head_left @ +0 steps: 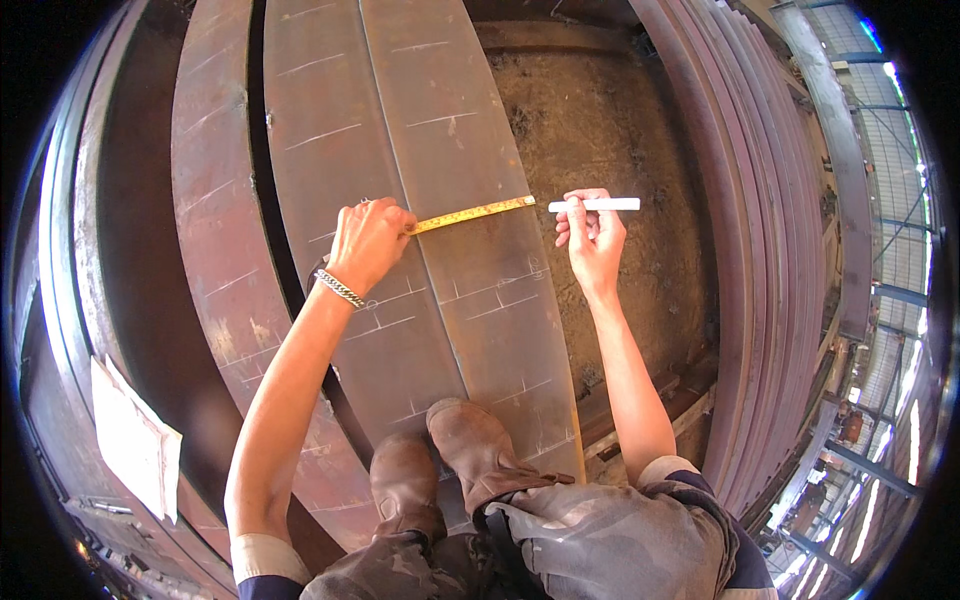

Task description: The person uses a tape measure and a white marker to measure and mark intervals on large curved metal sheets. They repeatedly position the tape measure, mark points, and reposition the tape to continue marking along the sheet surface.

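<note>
standing with both brown boots [450, 465] on the near end of a long rusty steel plate [480, 300], the person leans forward over it. many white chalk lines [500, 305] already cross the plate near the boots and again far up it, so by my reading a good part of the marking is done. at the tape's far end no fresh line shows yet, so that mark seems left to make.

further out, the left hand [368, 243] is closed, pressing down on the left end of a yellow tape measure [472, 213]. the tape lies flat across the plate, its long axis running left to right and tilting slightly away toward the right, ending near the plate's right edge. just beyond that end, the right hand [592, 237] is curled shut around a white chalk stick [595, 205], which points left toward the tape's tip, lying nearly level. more curved steel strips [760, 200] stand stacked at the far right.
</note>
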Available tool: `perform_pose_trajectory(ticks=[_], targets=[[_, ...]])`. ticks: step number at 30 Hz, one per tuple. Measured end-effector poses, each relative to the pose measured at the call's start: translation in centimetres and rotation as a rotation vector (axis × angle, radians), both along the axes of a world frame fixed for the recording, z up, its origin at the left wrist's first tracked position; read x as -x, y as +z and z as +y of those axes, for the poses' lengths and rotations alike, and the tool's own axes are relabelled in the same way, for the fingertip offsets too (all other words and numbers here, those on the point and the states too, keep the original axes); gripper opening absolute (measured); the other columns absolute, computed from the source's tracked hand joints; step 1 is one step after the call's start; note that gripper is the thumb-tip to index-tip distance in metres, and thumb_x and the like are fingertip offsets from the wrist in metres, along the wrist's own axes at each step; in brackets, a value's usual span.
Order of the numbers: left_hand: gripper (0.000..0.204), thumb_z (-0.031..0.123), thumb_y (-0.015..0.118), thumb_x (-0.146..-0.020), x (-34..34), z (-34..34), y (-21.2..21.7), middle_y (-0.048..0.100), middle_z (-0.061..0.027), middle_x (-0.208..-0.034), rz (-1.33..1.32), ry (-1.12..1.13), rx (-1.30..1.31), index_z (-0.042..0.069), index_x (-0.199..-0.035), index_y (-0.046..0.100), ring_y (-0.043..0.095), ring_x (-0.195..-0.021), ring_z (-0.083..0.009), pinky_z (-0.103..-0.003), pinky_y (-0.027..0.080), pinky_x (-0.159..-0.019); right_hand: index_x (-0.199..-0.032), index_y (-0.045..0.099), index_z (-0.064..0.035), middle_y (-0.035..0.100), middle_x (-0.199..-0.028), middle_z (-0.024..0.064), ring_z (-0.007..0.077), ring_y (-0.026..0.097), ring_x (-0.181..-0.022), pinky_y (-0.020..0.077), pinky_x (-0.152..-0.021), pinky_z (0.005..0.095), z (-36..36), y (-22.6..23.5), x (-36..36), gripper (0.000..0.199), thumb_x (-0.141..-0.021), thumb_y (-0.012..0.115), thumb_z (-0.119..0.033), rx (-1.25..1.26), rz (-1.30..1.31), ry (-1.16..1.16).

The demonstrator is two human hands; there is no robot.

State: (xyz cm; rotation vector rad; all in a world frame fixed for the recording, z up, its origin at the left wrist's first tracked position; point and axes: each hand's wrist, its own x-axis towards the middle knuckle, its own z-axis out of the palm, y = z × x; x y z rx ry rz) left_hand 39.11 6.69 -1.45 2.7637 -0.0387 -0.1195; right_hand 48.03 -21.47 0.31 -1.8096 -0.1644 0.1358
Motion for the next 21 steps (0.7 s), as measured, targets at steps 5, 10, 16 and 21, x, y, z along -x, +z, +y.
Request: perform_pose_trajectory(ticks=[5,10,16,21], targets=[[0.014,0.015,0.073,-0.081,0.2,0.08,-0.51,0.066,-0.0051,-0.08,-0.012,0.011,0.011,0.015,-0.093,0.079,0.066,-0.073,-0.0263,-0.041,0.053,-0.067,-0.106,0.058,-0.0014,0.063,-0.081,0.006,0.008,0.061,-0.067,0.0523,-0.055,0.0221,0.13,-0.09,-0.24,0.013,-0.103,0.055,-0.013,0.008,0.012,0.016],[0.012,0.015,0.073,-0.081,0.5,-0.02,-0.55,0.065,-0.0048,-0.078,-0.027,0.013,0.032,0.015,-0.092,0.078,0.066,-0.072,-0.0258,-0.041,0.053,-0.065,-0.106,0.059,-0.0014,0.063,-0.081,0.0058,0.008,0.061,-0.067,0.0524,-0.055,0.0222,0.49,-0.03,-0.33,0.013,-0.103,0.055,-0.013,-0.012,0.03,0.013],[0.012,0.015,0.073,-0.081,0.61,-0.01,-0.52,0.065,-0.0048,-0.078,-0.035,0.009,0.03,0.015,-0.092,0.079,0.066,-0.07,-0.0253,-0.041,0.053,-0.063,-0.102,0.06,-0.0019,0.064,-0.078,0.004,0.0063,0.061,-0.067,0.0519,-0.053,0.0215,0.85,-0.14,-0.29,0.014,-0.102,0.057,-0.016,-0.04,0.027,0.011],[0.012,0.014,0.073,-0.082,0.61,-0.05,-0.5,0.065,-0.0046,-0.078,-0.044,0.012,0.028,0.015,-0.092,0.079,0.066,-0.07,-0.0247,-0.04,0.053,-0.063,-0.102,0.06,-0.0015,0.064,-0.078,0.0044,0.0067,0.061,-0.067,0.0522,-0.054,0.0214,1.01,-0.22,-0.38,0.014,-0.102,0.057,-0.015,-0.052,0.034,0.042]])
